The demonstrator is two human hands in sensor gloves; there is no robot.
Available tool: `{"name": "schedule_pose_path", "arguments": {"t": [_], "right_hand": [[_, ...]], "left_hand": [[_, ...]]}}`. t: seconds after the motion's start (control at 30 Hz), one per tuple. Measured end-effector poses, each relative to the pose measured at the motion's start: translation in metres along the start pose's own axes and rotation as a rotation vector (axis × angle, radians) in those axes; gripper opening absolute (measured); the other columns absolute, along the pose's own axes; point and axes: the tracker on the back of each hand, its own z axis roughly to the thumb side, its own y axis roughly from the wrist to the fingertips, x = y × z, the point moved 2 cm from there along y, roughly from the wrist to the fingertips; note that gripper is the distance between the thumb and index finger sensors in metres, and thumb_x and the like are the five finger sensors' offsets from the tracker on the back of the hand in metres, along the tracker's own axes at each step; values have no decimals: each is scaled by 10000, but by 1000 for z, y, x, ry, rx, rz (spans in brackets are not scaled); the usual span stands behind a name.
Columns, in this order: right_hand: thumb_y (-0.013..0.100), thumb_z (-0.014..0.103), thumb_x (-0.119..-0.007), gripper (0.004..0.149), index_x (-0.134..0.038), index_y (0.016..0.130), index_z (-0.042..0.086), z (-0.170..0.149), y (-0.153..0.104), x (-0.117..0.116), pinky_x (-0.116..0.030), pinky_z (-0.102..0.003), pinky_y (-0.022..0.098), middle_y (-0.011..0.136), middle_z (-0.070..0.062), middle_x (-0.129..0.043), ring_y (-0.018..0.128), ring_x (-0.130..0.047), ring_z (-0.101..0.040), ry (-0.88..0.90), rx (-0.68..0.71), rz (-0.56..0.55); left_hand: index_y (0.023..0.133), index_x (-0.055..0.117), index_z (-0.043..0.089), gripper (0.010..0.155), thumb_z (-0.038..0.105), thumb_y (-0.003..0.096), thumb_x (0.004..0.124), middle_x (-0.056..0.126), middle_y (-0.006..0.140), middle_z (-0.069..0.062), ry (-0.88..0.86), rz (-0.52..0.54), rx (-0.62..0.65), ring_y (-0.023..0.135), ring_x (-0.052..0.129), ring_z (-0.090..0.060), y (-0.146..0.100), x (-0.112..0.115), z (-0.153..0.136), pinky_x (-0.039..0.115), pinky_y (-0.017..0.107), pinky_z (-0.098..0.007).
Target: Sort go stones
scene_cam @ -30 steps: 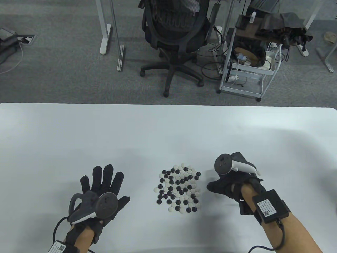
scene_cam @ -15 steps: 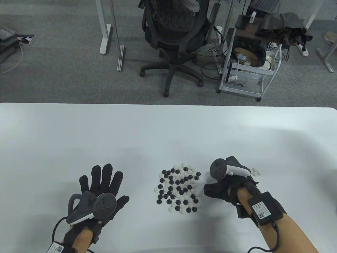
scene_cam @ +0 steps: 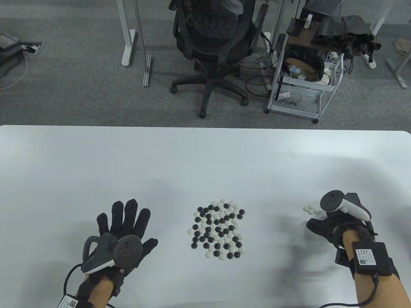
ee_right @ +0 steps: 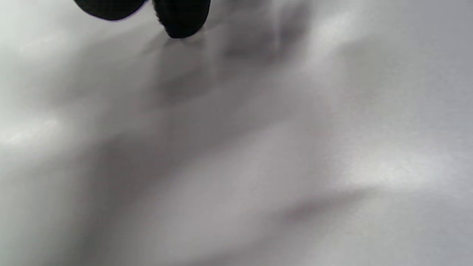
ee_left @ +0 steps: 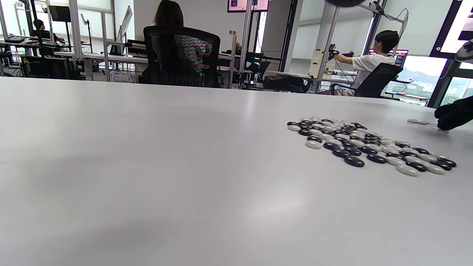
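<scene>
A mixed patch of black and white Go stones [scene_cam: 218, 231] lies flat at the table's middle front; the left wrist view has the same stones [ee_left: 369, 144] at its right. A small group of white stones [scene_cam: 310, 209] lies apart to the right. My right hand [scene_cam: 322, 224] sits just below that group with curled fingers; its fingertips [ee_right: 183, 18] hover over bare table, blurred, and any stone between them is hidden. My left hand [scene_cam: 123, 221] rests flat left of the patch, fingers spread, holding nothing.
The white table [scene_cam: 96, 166] ends at a far edge, with an office chair [scene_cam: 213, 41] and a white cart [scene_cam: 301, 80] on the floor behind it. People sit at desks in the background of the left wrist view.
My right hand went left to the patch's right edge, then swung far right to the small white group. The left hand has stayed still.
</scene>
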Motion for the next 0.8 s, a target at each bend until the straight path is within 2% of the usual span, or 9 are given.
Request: {"name": "schedule_pose_path", "arguments": {"t": [0.17, 0.43, 0.57, 0.63, 0.8], "right_hand": [[557, 518, -494, 599, -489, 1104, 276, -8, 5, 5, -70, -830, 559, 1105, -249, 17, 891, 116, -555, 38, -19, -32], [552, 520, -485, 617, -485, 1112, 262, -4, 10, 11, -75, -829, 556, 1097, -257, 26, 885, 116, -559, 67, -12, -66], [554, 518, -489, 626, -553, 1107, 232, 19, -4, 24, -81, -831, 554, 1108, -261, -1, 890, 92, -564, 79, 85, -112], [554, 517, -492, 632, -617, 1093, 211, 43, -13, 25, -80, -832, 554, 1114, -259, -17, 891, 92, -564, 45, 147, -92], [559, 515, -499, 632, -696, 1064, 190, 100, -25, 6, -86, -832, 555, 1127, -252, -54, 899, 84, -563, -71, 286, -2]], "left_hand": [[1215, 210, 84, 774, 544, 634, 432, 15, 1218, -376, -1, -9, 0, 1011, -16, -651, 1, 1, 0, 108, 596, -888], [1215, 207, 85, 772, 543, 635, 431, 16, 1217, -377, -4, -12, -6, 1012, -16, -648, 1, 2, -1, 108, 596, -887], [1215, 209, 86, 773, 544, 634, 432, 15, 1219, -376, -6, -14, -7, 1012, -17, -650, 1, 1, -1, 109, 596, -888], [1215, 210, 85, 772, 543, 635, 432, 14, 1218, -375, -4, -17, -7, 1012, -17, -650, 1, 2, -1, 108, 597, -887], [1215, 210, 85, 772, 543, 634, 432, 16, 1219, -375, 1, -26, -6, 1011, -17, -650, 2, 3, -1, 106, 598, -886]]}}
